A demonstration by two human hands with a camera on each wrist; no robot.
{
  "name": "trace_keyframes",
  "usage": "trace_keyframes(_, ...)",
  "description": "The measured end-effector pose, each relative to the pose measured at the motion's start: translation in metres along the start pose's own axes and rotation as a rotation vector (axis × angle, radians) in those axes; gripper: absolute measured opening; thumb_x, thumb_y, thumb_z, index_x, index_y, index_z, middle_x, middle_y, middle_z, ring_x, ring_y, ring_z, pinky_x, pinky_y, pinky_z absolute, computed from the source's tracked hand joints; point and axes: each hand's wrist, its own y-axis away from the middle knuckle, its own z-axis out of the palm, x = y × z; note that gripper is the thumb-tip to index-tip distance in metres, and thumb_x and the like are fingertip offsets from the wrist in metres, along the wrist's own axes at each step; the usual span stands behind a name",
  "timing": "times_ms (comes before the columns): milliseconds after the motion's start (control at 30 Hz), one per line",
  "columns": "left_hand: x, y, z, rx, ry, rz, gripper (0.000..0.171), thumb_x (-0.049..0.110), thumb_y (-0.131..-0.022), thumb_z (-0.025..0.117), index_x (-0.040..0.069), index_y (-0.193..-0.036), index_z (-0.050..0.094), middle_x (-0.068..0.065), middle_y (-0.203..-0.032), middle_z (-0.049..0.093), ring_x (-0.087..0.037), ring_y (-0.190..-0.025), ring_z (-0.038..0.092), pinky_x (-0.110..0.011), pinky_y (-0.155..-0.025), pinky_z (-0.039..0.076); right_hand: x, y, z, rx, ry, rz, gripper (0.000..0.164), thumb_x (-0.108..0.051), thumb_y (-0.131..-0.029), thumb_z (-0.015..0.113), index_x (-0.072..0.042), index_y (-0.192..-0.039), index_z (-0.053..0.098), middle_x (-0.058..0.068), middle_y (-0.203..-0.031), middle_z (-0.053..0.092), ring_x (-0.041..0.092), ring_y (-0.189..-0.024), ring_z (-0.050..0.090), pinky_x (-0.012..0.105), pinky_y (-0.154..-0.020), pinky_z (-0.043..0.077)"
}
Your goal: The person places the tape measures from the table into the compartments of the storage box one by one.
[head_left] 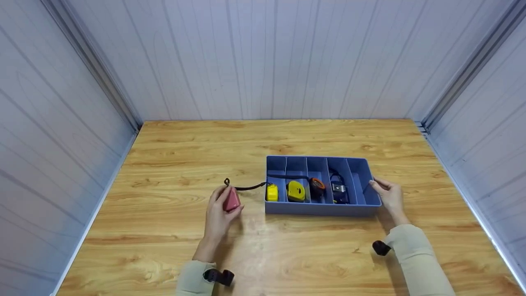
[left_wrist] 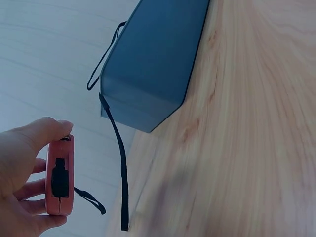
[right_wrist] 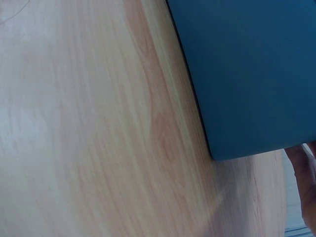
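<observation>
My left hand (head_left: 218, 213) holds a pink tape measure (head_left: 232, 200) between thumb and fingers, left of the blue divided box (head_left: 320, 210). In the left wrist view, the tape measure (left_wrist: 59, 177) shows its narrow side with a black part, and a short black cord loop hangs from it. My right hand (head_left: 389, 198) grips the box's right end wall, thumb over the rim. Inside, from left, are a bright yellow tape measure (head_left: 272, 192), a second yellow one (head_left: 296, 191), a black-and-orange one (head_left: 317, 187) and a dark one with a silvery clip (head_left: 340, 192).
A black wrist strap (head_left: 250, 188) hangs out over the box's left wall toward the left hand. The box stands on a wood-grain table (head_left: 197, 148) with white panel walls (head_left: 254, 61) behind and at both sides.
</observation>
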Motion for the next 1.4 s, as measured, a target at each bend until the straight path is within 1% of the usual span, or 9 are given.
trace_keyframes(67,0.003,-0.001,0.003,-0.002,0.003,0.003,0.062,0.007,-0.064,0.078,-0.007,-0.119,0.052,-0.023,-0.12,0.045,-0.033,-0.107,0.046,-0.041,-0.085,0.044,-0.019,0.009,-0.002,-0.013,-0.028,0.027,0.044,-0.03,-0.079,0.066,-0.001,-0.111,0.061,0.003,-0.094,0.066,-0.004,-0.08,0.056,0.009,-0.067,0.044)
trace_keyframes(200,0.008,-0.003,0.01,-0.007,0.027,0.004,0.062,0.008,-0.064,0.078,-0.007,-0.119,0.052,-0.022,-0.121,0.045,-0.033,-0.106,0.046,-0.039,-0.084,0.045,-0.029,0.012,-0.003,-0.016,0.002,0.059,0.04,-0.024,-0.081,0.064,0.001,-0.112,0.06,0.009,-0.098,0.064,-0.01,-0.076,0.054,0.009,-0.066,0.043)
trace_keyframes(300,0.012,-0.004,0.014,-0.015,0.059,-0.002,0.062,0.008,-0.065,0.078,-0.006,-0.12,0.052,-0.022,-0.122,0.044,-0.033,-0.107,0.046,-0.037,-0.085,0.044,-0.03,0.012,-0.003,-0.025,0.034,0.067,0.041,-0.027,-0.082,0.063,-0.001,-0.113,0.06,0.013,-0.101,0.062,-0.011,-0.075,0.053,0.009,-0.067,0.043)
trace_keyframes(433,0.017,-0.005,0.021,-0.018,0.093,-0.006,0.062,0.006,-0.065,0.077,-0.006,-0.12,0.052,-0.023,-0.122,0.043,-0.033,-0.108,0.045,-0.036,-0.084,0.045,-0.029,0.012,-0.005,-0.03,0.064,0.061,0.044,-0.031,-0.081,0.063,-0.002,-0.114,0.059,0.012,-0.102,0.062,-0.012,-0.076,0.052,0.008,-0.067,0.043)
trace_keyframes(633,0.024,-0.007,0.031,-0.009,0.111,0.025,0.06,0.008,-0.065,0.078,-0.007,-0.117,0.053,-0.023,-0.12,0.045,-0.033,-0.105,0.047,-0.038,-0.082,0.046,-0.03,0.012,-0.004,-0.019,0.053,0.066,0.045,-0.032,-0.081,0.063,-0.001,-0.114,0.059,0.012,-0.101,0.062,-0.01,-0.076,0.053,0.009,-0.066,0.043)
trace_keyframes(1033,0.04,-0.014,0.052,-0.038,0.176,0.063,0.06,0.01,-0.066,0.078,-0.006,-0.118,0.053,-0.023,-0.119,0.045,-0.033,-0.105,0.048,-0.037,-0.081,0.047,-0.031,0.013,-0.003,0.005,-0.004,0.065,0.04,-0.027,-0.08,0.065,-0.002,-0.11,0.062,0.011,-0.098,0.064,-0.004,-0.078,0.056,0.009,-0.065,0.043)
trace_keyframes(1200,0.044,-0.015,0.06,-0.037,0.185,0.084,0.059,0.009,-0.065,0.078,-0.007,-0.117,0.054,-0.023,-0.118,0.046,-0.033,-0.104,0.049,-0.036,-0.079,0.048,-0.02,0.009,-0.002,-0.007,0.003,0.045,0.042,-0.032,-0.08,0.065,-0.004,-0.112,0.062,0.009,-0.1,0.063,0.005,-0.089,0.058,0.012,-0.07,0.044)
trace_keyframes(1367,0.05,-0.017,0.066,-0.03,0.179,0.119,0.058,0.01,-0.065,0.078,-0.006,-0.116,0.055,-0.022,-0.117,0.048,-0.03,-0.105,0.049,-0.035,-0.082,0.046,0.013,-0.004,-0.001,-0.013,-0.023,-0.001,0.041,-0.039,-0.078,0.065,-0.014,-0.111,0.064,-0.004,-0.097,0.065,0.0,-0.088,0.058,0.011,-0.07,0.044)
trace_keyframes(1400,0.051,-0.018,0.068,-0.03,0.176,0.122,0.059,0.011,-0.065,0.078,-0.006,-0.116,0.055,-0.021,-0.117,0.048,-0.03,-0.105,0.048,-0.035,-0.083,0.046,0.015,-0.005,0.0,-0.011,-0.023,-0.012,0.041,-0.04,-0.078,0.065,-0.015,-0.11,0.065,-0.003,-0.098,0.065,0.0,-0.088,0.058,0.01,-0.069,0.044)
